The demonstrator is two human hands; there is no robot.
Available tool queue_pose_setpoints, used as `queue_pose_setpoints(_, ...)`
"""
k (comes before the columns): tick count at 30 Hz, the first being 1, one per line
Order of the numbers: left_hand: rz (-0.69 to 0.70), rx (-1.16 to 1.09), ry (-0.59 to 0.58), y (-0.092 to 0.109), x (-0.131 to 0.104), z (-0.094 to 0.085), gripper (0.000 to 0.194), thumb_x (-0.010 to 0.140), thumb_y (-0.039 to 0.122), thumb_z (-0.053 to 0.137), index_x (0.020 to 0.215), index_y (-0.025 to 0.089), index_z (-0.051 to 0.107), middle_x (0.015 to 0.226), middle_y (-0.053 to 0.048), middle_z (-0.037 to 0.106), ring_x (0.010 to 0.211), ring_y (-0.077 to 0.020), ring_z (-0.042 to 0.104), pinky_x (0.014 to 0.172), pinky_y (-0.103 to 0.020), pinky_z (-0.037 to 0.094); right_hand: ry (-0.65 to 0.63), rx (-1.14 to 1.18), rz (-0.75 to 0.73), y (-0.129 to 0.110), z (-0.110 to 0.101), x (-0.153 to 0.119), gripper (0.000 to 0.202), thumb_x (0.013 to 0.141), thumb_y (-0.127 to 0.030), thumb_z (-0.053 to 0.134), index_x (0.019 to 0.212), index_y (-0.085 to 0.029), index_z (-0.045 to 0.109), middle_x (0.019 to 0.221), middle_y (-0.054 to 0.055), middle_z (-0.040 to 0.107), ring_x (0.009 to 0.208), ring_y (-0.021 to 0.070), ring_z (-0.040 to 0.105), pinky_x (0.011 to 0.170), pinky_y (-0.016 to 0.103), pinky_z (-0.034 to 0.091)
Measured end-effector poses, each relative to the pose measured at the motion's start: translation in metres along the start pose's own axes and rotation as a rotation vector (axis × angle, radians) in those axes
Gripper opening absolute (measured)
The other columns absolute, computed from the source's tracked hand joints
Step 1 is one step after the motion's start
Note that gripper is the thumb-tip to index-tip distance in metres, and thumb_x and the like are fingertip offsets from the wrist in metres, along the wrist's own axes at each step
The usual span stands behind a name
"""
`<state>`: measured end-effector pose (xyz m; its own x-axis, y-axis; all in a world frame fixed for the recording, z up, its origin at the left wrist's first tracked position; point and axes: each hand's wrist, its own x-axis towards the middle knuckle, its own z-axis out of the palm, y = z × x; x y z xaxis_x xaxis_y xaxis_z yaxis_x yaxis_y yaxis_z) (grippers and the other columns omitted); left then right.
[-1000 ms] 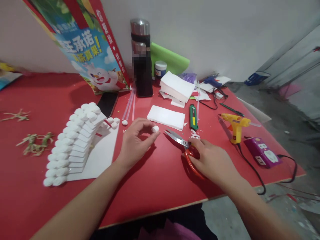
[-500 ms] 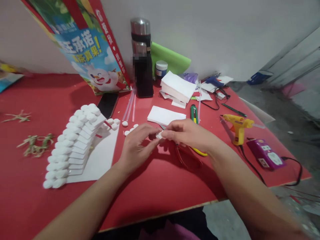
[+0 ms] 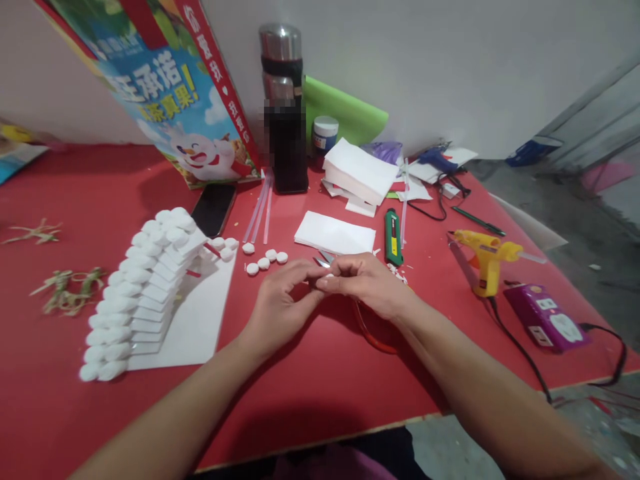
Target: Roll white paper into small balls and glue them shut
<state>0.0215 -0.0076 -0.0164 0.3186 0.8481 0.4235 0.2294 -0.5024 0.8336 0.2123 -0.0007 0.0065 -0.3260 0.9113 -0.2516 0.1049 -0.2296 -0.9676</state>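
My left hand and my right hand meet above the table, both closed in a fingertip pinch on a small white piece. Fingers hide most of it. Under my right hand lies a pair of scissors, its blade tips and part of a handle loop showing. Several white discs rest just beyond my left hand. Further left a fanned row of folded white cards, topped with overlapping white discs, stands on a white sheet.
White paper strips and a green utility knife lie beyond my hands. To the right are a yellow glue gun and a purple power socket with cords. A flask, a phone and a printed bag are at the back.
My right hand has turned and drawn closer over the white piece, which shows less now. The utility knife and the discs are less covered by my hands. The view has shifted slightly.
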Motion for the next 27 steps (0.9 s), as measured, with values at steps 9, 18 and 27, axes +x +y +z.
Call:
queue_pose_setpoints(9,0.012,0.181,-0.055,0.008,0.008,-0.014,0.009,0.093,0.020,0.070,0.102,0.020,0.072,0.093,-0.004,0.077,0.083,-0.0187,0.070,0.077,-0.031,0.055,-0.112,-0.040,0.013,0.000,-0.009,0.001,0.044,0.074,-0.056,0.089,0.085,-0.017,0.071,0.071,-0.001,0.063,0.067,0.0135,0.054,0.064,0.029,0.038)
queue_pose_setpoints(18,-0.147,1.026,-0.005,-0.008,0.026,-0.069,0.028,0.104,0.030,0.046,0.108,0.018,0.072,0.103,-0.013,0.074,0.093,-0.0309,0.071,0.079,-0.040,0.051,0.335,-0.030,-0.179,-0.001,-0.024,0.004,0.032,0.090,-0.050,0.075,0.086,-0.018,0.074,0.061,-0.004,0.053,0.053,0.0088,0.038,0.052,0.028,0.028)
queue_pose_setpoints(27,-0.404,1.270,-0.337,0.000,0.031,-0.072,0.032,0.104,0.023,0.039,0.097,0.018,0.070,0.101,-0.016,0.076,0.089,-0.0333,0.072,0.071,-0.039,0.045,0.569,-0.637,-0.432,0.008,-0.040,0.009,0.014,0.095,-0.027,0.063,0.089,-0.020,0.074,0.087,0.006,0.073,0.079,0.0200,0.061,0.072,0.035,0.045)
